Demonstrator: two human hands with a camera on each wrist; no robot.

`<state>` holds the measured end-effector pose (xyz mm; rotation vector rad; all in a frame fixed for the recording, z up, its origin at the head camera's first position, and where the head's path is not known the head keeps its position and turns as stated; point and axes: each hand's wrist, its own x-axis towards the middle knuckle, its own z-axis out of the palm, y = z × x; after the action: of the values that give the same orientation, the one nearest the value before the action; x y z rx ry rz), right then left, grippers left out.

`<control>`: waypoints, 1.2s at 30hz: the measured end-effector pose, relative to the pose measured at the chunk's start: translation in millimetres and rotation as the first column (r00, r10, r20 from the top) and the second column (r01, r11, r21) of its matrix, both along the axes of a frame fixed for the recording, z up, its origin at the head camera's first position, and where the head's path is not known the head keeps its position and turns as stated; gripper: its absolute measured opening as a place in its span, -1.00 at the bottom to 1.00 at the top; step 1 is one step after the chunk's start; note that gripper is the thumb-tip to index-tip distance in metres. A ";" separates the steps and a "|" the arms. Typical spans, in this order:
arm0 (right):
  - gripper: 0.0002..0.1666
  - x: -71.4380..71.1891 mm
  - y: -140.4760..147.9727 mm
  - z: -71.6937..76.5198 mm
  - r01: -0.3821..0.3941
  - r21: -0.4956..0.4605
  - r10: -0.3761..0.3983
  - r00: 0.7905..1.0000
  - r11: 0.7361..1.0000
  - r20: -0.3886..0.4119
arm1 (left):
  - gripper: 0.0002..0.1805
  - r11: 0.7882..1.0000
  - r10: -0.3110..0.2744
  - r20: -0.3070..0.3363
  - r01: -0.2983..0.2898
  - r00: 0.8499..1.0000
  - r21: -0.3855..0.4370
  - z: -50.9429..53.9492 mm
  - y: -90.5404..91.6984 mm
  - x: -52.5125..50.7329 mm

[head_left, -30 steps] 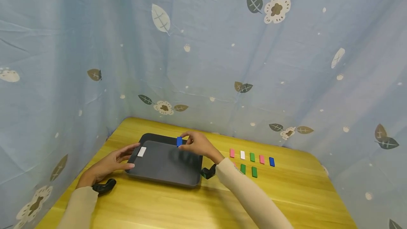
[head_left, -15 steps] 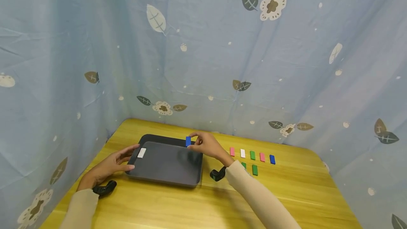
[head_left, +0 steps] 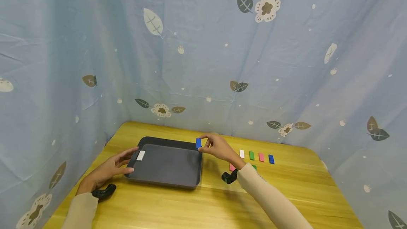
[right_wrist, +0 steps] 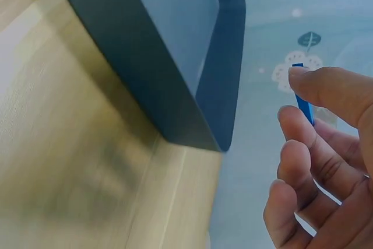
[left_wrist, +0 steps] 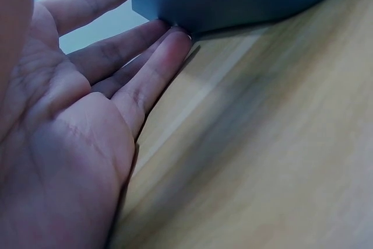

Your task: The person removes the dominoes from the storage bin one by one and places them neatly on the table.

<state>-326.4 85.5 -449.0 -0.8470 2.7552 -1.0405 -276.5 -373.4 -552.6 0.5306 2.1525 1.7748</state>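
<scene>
My right hand (head_left: 219, 147) pinches a small blue rectangular block (head_left: 198, 143) between thumb and fingers, held up by the far right corner of a dark grey tray (head_left: 152, 182). In the right wrist view the same blue block (right_wrist: 304, 108) is seen edge-on, apart from the tray. A white block (head_left: 141, 155) lies inside the tray at its left end. Against the tray's left side rests my left hand (head_left: 111, 167), fingers extended and thumb towards the near corner. From the left wrist, fingertips (left_wrist: 176, 45) touch the tray's outer wall near the tabletop.
Right of the tray, a back row on the wooden table (head_left: 152, 207) has a white block (head_left: 242, 154), a green block (head_left: 252, 155), a pink block (head_left: 261, 157) and another blue block (head_left: 271, 159). My right forearm partly hides blocks in front. A patterned curtain (head_left: 203, 63) stands behind.
My right hand has moved right with the blue block, from above the tray's back part to its far right corner. My left hand stays at the tray.
</scene>
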 end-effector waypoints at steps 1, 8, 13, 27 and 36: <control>-0.42 0.4 3.3 0.4 0.003 0.002 -0.003 1.000 1.000 -0.003 | -0.12 1.000 0.000 -0.001 0.000 1.000 -0.002 -0.1 0.5 -0.2; -0.44 4.8 25.3 0.0 0.040 -0.006 -0.040 0.999 0.999 -0.009 | -0.12 1.000 -0.003 0.007 0.003 1.000 -0.004 0.2 3.5 -1.2; -0.44 8.2 43.5 -3.8 0.059 -0.037 -0.060 0.998 0.998 -0.012 | -0.12 1.000 -0.001 0.012 0.001 1.000 0.004 0.6 4.4 -1.3; -0.39 28.4 99.7 -4.5 0.170 -0.072 -0.167 0.985 0.983 0.051 | -0.12 1.000 -0.007 0.013 0.007 1.000 -0.008 0.6 2.4 -0.6; -0.38 40.3 129.6 -8.4 0.214 -0.091 -0.208 0.975 0.973 0.073 | -0.11 1.000 -0.003 0.000 0.003 1.000 -0.014 2.0 2.0 -0.3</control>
<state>-286.2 215.1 -457.4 -0.5278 2.8073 -1.2242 -276.8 -371.4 -550.6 0.5296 2.1612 1.7576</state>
